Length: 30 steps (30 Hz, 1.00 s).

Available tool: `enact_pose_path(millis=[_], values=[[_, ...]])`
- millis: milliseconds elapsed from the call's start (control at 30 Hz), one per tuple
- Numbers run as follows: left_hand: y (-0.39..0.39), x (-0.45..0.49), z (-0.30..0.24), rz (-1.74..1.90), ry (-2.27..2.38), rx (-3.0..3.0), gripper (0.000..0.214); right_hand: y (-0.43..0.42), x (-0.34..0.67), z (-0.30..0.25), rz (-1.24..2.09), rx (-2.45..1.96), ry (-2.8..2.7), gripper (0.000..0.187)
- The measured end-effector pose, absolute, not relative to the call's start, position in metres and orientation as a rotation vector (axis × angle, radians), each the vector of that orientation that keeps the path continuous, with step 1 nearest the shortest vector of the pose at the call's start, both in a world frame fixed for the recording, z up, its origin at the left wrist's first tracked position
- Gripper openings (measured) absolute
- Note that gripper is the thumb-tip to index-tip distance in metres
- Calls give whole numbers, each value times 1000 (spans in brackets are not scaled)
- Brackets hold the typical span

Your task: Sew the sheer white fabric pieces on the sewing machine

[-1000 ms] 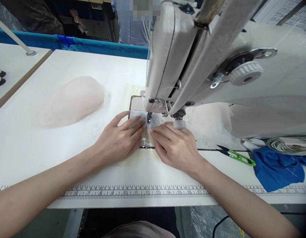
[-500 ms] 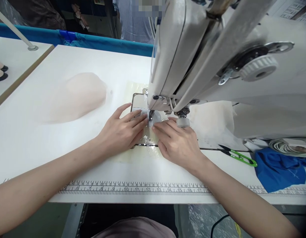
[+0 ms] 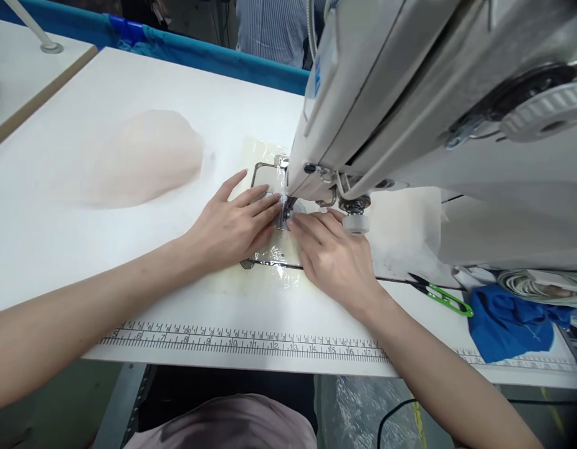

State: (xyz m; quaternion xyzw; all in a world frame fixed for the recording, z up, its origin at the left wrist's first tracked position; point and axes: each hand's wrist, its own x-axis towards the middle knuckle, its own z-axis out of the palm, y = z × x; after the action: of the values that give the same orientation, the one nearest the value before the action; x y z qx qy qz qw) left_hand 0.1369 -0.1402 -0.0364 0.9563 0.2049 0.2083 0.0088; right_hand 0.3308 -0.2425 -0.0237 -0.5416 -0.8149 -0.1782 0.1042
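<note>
My left hand (image 3: 239, 227) lies palm down on the needle plate (image 3: 270, 254) of a sewing machine (image 3: 344, 118), fingers stretched out and thumb apart. Its fingertips reach the left side of the presser foot (image 3: 287, 209). Close on the other side, my right hand (image 3: 333, 252) has its fingers bent and pressed together, tips just right of the foot. Whatever lies beneath those fingers is hidden. Clear, shiny tape (image 3: 281, 274) covers part of the plate and its front edge. A thin beige fabric piece (image 3: 151, 159) rests flat on the table to the left.
Another pale fabric piece (image 3: 403, 224) lies under the machine arm. Thread snips (image 3: 442, 296) with green handles sit at right, beside a blue cloth (image 3: 508, 324) and a coiled pale band (image 3: 541, 284). A printed ruler (image 3: 251, 342) runs along the front edge. A person in a striped shirt (image 3: 272, 31) is beyond the table.
The camera view has shifted, so the machine head appears farther right and the table higher. Both hands stay beside the presser foot, with little visible movement over the plate.
</note>
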Motion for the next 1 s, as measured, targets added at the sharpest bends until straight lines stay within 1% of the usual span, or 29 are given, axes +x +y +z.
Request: enact_pose_path(millis=[133, 300, 433, 500, 533, 600, 667, 700, 733, 767, 800, 867, 933, 1000], values=[[-141, 137, -35, 655, 678, 2952, 35, -244, 334, -24, -530, -1637, -2386, 32], [-143, 134, -32, 697, 696, 3054, 34, -244, 337, -24, -509, -1641, -2351, 30], [-143, 131, -30, 749, 705, 3084, 33, -243, 336, -24, -382, -1674, -2310, 33], [-144, 130, -29, 790, 663, 3058, 34, -244, 334, -21, -166, -1669, -2243, 34], [-144, 130, -28, 809, 595, 3031, 35, -245, 333, -18, 18, -1624, -2186, 32], [-146, 129, -25, 823, 363, 2910, 33, -247, 331, -11, 536, -1450, -1998, 21], [-148, 128, -20, 789, 138, 2623, 22, -249, 330, -4, 1054, -1235, -1678, 5], [-149, 126, -17, 741, 93, 2427, 15, -249, 330, -2, 1247, -1155, -1501, 4], [-150, 124, -14, 678, 111, 2221, 9, -249, 331, -1, 1392, -1101, -1340, 9], [-150, 122, -10, 606, 171, 2027, 7, -248, 331, -1, 1494, -1064, -1209, 13], [-150, 120, -7, 531, 245, 1859, 11, -247, 332, -1, 1573, -1039, -1111, 17], [-149, 116, -1, 412, 356, 1642, 25, -245, 333, -3, 1701, -1012, -1007, 30], [-147, 113, 2, 361, 376, 1573, 36, -243, 332, -5, 1779, -986, -979, 42], [-145, 111, 3, 338, 360, 1596, 39, -242, 330, -5, 1805, -970, -989, 42]])
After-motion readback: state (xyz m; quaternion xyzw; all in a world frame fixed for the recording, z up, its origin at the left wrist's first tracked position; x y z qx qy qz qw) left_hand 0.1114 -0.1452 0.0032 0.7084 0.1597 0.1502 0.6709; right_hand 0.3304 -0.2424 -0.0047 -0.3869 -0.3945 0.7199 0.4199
